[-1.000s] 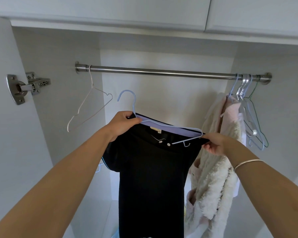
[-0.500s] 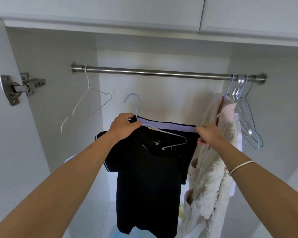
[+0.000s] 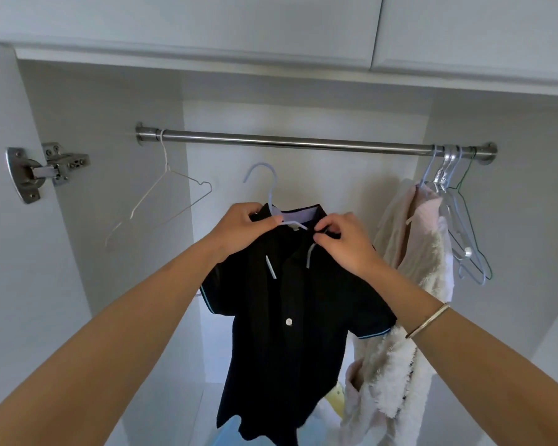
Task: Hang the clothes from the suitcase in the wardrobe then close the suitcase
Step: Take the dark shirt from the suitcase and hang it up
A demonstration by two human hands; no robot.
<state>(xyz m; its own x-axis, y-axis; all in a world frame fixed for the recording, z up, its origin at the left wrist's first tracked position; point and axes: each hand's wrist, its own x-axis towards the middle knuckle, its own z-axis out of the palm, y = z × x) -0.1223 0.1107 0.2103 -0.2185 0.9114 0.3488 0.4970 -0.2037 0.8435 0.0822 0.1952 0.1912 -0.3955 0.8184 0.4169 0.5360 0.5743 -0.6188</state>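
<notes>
Right now both hands are up in front of the open wardrobe (image 3: 110,156), close together at the neck of a black polo shirt (image 3: 284,317). The left hand (image 3: 239,226) has its fingers curled round the shirt's collar and shoulder, clamped together with the base of a pale blue hanger (image 3: 273,191) whose arms go inside the shirt. The right hand (image 3: 345,243), just beside it, pinches the other side of the collar between thumb and fingertips, at the top of the open placket. A thin bangle (image 3: 427,320) sits on that wrist.

The hanger's hook rises above the left hand's knuckles and hangs free, below the steel rail (image 3: 303,144) and apart from it. The shirt drops from both hands, its sleeves spread to either side and one white button showing under the right hand.

Beyond the left hand, out to its far side, an empty white wire hanger (image 3: 167,162) hangs at the rail's end, tilted. Past the right hand a fluffy cream and pink robe (image 3: 409,284) hangs from the rail, touching the shirt's sleeve, with a bunch of empty hangers (image 3: 444,170) just beyond it. A metal door hinge (image 3: 42,169) sits well out from the left hand.
</notes>
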